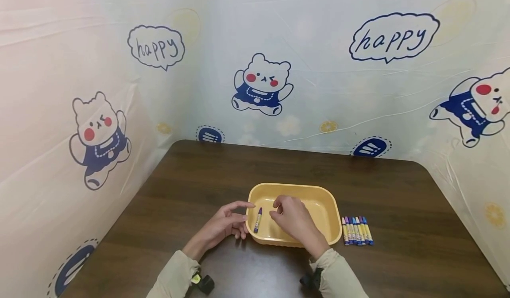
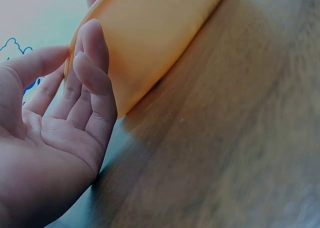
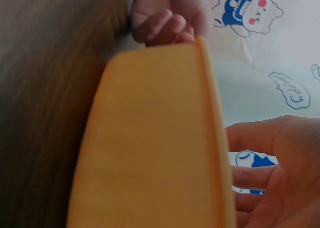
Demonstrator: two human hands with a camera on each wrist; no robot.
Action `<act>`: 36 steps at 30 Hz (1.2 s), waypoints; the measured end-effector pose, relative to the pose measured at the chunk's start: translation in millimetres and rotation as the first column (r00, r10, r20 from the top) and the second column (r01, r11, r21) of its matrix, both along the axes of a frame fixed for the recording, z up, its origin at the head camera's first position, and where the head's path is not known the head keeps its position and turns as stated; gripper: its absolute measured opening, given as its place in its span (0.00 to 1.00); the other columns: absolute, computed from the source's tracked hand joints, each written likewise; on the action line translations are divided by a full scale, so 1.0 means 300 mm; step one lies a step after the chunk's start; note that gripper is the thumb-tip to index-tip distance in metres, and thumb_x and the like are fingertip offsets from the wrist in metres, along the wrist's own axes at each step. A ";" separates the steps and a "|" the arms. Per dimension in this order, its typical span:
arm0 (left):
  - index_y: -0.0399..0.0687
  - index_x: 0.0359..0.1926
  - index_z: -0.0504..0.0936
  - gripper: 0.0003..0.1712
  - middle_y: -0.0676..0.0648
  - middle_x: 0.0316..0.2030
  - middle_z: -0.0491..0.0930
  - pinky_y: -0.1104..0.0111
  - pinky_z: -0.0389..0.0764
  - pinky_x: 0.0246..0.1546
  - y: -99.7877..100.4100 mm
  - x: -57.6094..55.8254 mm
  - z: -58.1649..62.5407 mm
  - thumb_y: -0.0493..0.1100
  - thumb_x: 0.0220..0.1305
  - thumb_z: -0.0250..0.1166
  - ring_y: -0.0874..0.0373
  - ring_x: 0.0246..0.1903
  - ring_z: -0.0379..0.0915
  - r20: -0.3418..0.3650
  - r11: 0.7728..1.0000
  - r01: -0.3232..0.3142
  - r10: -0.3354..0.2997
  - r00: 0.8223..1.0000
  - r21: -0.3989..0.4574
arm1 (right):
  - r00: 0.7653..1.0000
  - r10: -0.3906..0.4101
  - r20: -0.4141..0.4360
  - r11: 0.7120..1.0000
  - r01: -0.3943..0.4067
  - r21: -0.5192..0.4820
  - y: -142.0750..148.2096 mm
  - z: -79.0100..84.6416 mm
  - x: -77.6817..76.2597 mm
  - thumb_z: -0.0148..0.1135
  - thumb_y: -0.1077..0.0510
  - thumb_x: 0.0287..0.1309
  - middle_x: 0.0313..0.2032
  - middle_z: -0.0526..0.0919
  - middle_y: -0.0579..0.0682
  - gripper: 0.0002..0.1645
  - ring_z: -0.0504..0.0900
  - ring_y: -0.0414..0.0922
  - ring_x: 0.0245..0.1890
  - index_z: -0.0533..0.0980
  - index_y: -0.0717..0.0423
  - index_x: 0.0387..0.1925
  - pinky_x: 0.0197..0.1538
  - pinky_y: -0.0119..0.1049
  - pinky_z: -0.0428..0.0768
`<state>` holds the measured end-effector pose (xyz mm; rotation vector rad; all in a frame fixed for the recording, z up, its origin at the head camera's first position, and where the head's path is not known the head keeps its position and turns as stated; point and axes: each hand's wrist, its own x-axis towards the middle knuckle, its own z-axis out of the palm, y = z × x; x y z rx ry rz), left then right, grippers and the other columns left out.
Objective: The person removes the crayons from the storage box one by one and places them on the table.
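A yellow plastic basin [image 1: 324, 191] stands on the table. Inside it, near the left wall, lies one crayon [image 1: 258, 220] with a purple tip and a printed wrapper. My left hand [image 1: 224, 224] is at the basin's left rim, its index finger reaching over the edge and the other fingers loosely bent beside the outer wall [image 2: 150, 32]. Over the inside of the basin is my right hand [image 1: 295, 218], thumb and index finger apart with nothing visible between them. In the right wrist view the basin wall [image 3: 145, 138] hides its fingertips.
A row of several crayons [image 1: 357, 230] in printed wrappers lies side by side just right of the basin. The dark wooden table [image 1: 191, 169] has rounded far corners. A pale curtain [image 1: 311, 94] with bear drawings surrounds it.
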<state>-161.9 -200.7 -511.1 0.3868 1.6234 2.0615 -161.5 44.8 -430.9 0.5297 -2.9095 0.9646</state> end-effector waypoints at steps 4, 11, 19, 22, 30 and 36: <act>0.38 0.67 0.67 0.25 0.44 0.26 0.85 0.69 0.77 0.24 0.005 0.000 -0.001 0.37 0.72 0.58 0.56 0.24 0.81 0.001 1.000 0.003 -0.003 1.000 0.001 | 0.998 -0.002 0.069 0.999 -0.001 0.035 -0.041 -0.027 -0.004 0.71 0.57 0.53 0.21 0.76 0.45 0.08 0.72 0.41 0.20 0.82 0.59 0.31 0.23 0.33 0.70; 0.40 0.67 0.68 0.24 0.44 0.26 0.84 0.69 0.76 0.23 0.014 -0.003 0.007 0.38 0.72 0.58 0.56 0.24 0.81 -0.014 1.000 0.007 -0.006 1.000 0.006 | 0.991 0.003 0.132 0.998 -0.012 0.069 -0.075 -0.098 -0.004 0.70 0.48 0.57 0.14 0.66 0.43 0.22 0.64 0.41 0.14 0.72 0.54 0.17 0.18 0.34 0.61; 0.38 0.67 0.67 0.25 0.44 0.26 0.84 0.70 0.76 0.23 -0.017 0.005 0.023 0.37 0.72 0.58 0.56 0.24 0.81 -0.021 1.000 -0.004 0.004 1.000 -0.007 | 0.984 0.022 0.180 0.994 -0.041 0.103 -0.111 -0.113 -0.007 0.71 0.45 0.54 0.10 0.60 0.40 0.27 0.61 0.39 0.11 0.69 0.52 0.13 0.17 0.33 0.58; 0.38 0.68 0.67 0.26 0.44 0.26 0.85 0.70 0.77 0.24 -0.025 0.003 0.022 0.37 0.72 0.58 0.55 0.24 0.81 -0.019 1.000 -0.001 0.001 1.000 -0.006 | 0.981 0.023 0.192 0.995 -0.041 0.092 -0.115 -0.113 -0.012 0.70 0.52 0.50 0.09 0.59 0.40 0.23 0.60 0.39 0.11 0.68 0.53 0.11 0.17 0.33 0.57; 0.40 0.68 0.67 0.24 0.45 0.26 0.85 0.70 0.77 0.24 -0.022 0.003 0.011 0.37 0.73 0.57 0.55 0.24 0.82 -0.002 1.000 -0.002 0.002 1.000 -0.001 | 0.983 0.031 0.181 0.991 -0.055 0.125 -0.117 -0.114 -0.015 0.70 0.46 0.53 0.11 0.62 0.42 0.26 0.64 0.40 0.13 0.69 0.51 0.11 0.18 0.34 0.60; 0.37 0.69 0.65 0.26 0.44 0.26 0.85 0.70 0.77 0.23 -0.005 -0.001 0.006 0.38 0.73 0.57 0.56 0.24 0.82 0.005 1.000 0.011 -0.011 1.000 -0.005 | 0.989 -0.041 0.143 0.984 0.015 0.179 -0.103 -0.097 0.001 0.69 0.54 0.47 0.13 0.63 0.44 0.20 0.65 0.43 0.15 0.67 0.52 0.13 0.19 0.37 0.62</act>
